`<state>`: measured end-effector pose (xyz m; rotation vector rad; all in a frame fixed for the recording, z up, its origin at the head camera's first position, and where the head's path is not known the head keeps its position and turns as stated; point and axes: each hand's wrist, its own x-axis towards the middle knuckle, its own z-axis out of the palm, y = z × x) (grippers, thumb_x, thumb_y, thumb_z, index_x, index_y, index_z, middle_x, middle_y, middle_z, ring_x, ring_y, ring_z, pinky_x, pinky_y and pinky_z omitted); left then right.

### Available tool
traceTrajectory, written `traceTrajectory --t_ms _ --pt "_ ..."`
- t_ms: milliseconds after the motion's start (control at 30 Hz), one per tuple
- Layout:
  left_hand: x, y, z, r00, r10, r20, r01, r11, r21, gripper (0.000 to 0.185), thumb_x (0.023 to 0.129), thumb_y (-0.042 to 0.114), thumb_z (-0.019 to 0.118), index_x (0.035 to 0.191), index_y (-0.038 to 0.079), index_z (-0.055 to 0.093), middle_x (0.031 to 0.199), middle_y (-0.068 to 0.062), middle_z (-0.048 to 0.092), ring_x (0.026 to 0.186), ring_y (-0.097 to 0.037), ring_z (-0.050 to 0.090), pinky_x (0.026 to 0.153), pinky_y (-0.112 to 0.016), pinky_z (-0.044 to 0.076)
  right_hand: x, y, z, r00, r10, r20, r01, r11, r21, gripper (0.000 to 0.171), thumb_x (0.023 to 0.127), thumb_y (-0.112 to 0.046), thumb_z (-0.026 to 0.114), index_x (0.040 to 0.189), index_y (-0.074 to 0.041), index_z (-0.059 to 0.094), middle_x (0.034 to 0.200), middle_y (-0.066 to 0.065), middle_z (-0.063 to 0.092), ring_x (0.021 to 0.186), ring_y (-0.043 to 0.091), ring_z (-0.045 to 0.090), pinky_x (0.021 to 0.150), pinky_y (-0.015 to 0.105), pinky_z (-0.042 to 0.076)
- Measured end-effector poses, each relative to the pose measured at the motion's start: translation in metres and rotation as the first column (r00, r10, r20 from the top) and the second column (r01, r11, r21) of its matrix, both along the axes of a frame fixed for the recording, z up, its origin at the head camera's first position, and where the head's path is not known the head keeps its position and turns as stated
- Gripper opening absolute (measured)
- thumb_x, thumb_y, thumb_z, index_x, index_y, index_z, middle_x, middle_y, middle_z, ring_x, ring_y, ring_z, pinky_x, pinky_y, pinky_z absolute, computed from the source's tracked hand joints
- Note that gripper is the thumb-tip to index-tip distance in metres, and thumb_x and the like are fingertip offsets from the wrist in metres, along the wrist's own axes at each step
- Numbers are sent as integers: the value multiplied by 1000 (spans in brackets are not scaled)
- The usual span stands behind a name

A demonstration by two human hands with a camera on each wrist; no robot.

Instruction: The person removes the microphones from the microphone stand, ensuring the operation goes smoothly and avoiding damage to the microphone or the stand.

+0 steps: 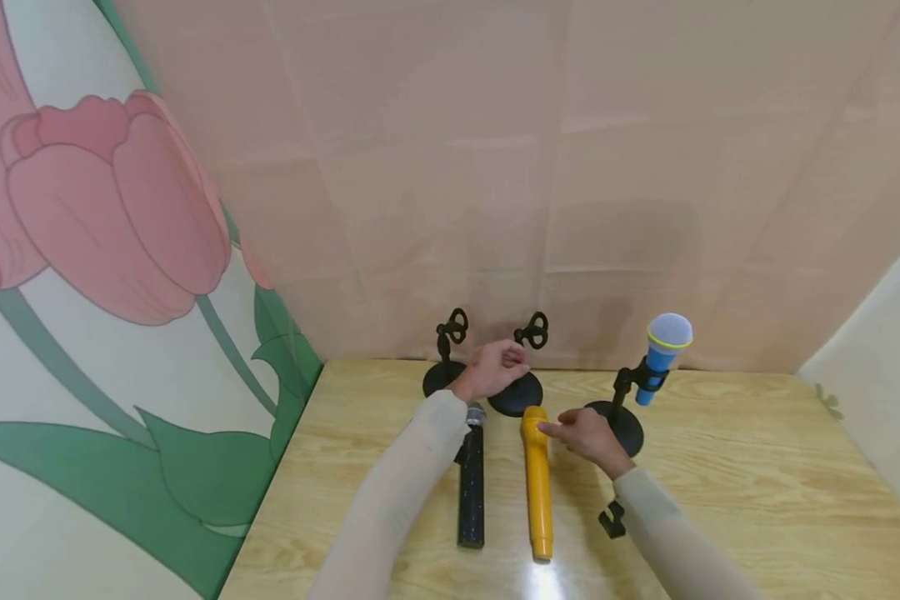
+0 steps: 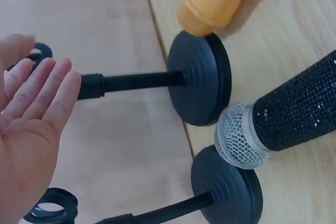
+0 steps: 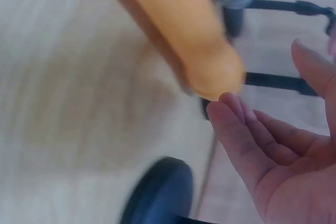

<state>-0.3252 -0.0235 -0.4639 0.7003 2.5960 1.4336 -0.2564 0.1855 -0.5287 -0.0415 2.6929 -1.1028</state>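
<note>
Left hand: open, fingers straight, right by the post of the middle stand, holding nothing.
Right hand: open, fingertips touching the head of the yellow microphone.
Yellow microphone: lay flat on the table, easy to grab.
Black microphone: lay flat beside the left fingers.
Blue microphone: sat in its stand, away from both hands.

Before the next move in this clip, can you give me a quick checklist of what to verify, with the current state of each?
1. Right hand at yellow microphone head, fingers straight, not gripping: ok.
2. Left hand open by middle stand, holding nothing: ok.
3. Middle stand clip empty: ok.
4. Black microphone lying flat, clear of the hands: ok.
5. Blue microphone seated in right stand: ok.
6. Left hand touching the stand: cannot tell.
</note>
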Motion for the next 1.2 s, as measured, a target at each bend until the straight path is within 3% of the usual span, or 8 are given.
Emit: traceTrajectory --t_ms 200,433,667,800,900,1033,1200 --pt "1 8 1 999 -42 -18 42 999 -6 29 96 15 70 122 4 66 116 -11 69 100 -12 67 88 -19 51 4 16 33 980 92 -176 -89 996 26 69 96 -49 64 127 12 59 122 28 64 104 38 66 84 49 56" --pt "6 17 5 995 -100 -23 100 995 -32 32 96 16 69 126 5 65 119 -9 69 102 -11 66 89 -17 50 13 33 78 936 115 -332 -121 993 3 55 98 -34 65 129 12 58 125 30 62 108 43 65 88 54 54" --pt "13 26 10 993 -122 1 122 993 1 36 96 17 70 129 5 64 123 -5 69 104 -9 65 90 -16 50 22 59 108 923 79 -377 -101 994 -40 51 100 -29 63 132 10 56 127 30 61 110 45 63 88 54 54" --pt "17 30 13 990 -136 31 135 990 31 37 96 18 69 132 7 63 125 -3 67 106 -8 64 90 -17 49 27 77 115 917 58 -394 -80 996 -39 48 100 -28 64 130 8 59 123 28 64 107 42 65 79 34 58" --pt "19 34 15 989 -144 36 142 989 40 39 96 19 69 133 8 62 126 -3 67 108 -8 64 89 -16 49 28 91 114 908 13 -418 -21 1000 -13 42 98 -30 66 121 5 66 114 25 68 100 37 67 70 23 52" --pt "21 40 14 986 -162 40 160 986 55 40 96 20 69 134 9 62 126 -2 67 111 -10 63 90 -16 49 29 108 112 897 -82 -435 88 996 -6 39 96 -32 69 109 5 67 106 25 69 95 36 65 66 27 50" --pt "23 46 14 985 -166 43 162 983 84 41 95 17 71 134 8 62 126 -3 67 111 -11 64 89 -16 49 24 120 107 910 -160 -382 158 987 -36 57 97 -38 66 122 12 54 117 34 60 106 49 58 76 48 54"
